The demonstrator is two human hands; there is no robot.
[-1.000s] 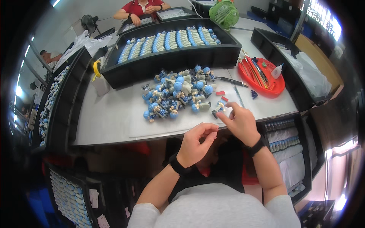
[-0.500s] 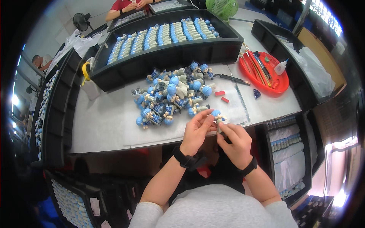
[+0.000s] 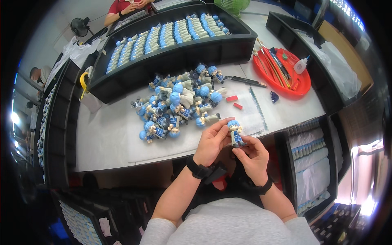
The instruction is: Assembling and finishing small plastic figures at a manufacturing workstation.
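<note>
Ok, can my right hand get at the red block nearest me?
Probably yes: nothing covers that red block, though your right hand is busy at the feet of the figurine, which your left hand holds.

To your right you had a red oval plastic tray [image 3: 291,95] holding long thin paintbrushes [image 3: 273,65] and a small white squeeze bottle [image 3: 301,65]. Left of it lay a slim black tool [image 3: 248,81], with two small red rectangular blocks [image 3: 232,98] nearby, apart from each other. At your left stood a pale upright holder [image 3: 90,103] with a yellow loop handle [image 3: 83,83]. Background: bright green fan [image 3: 233,5] cut off up top, black round fan [image 3: 79,27], co-worker in a red shirt [image 3: 118,7].
</note>
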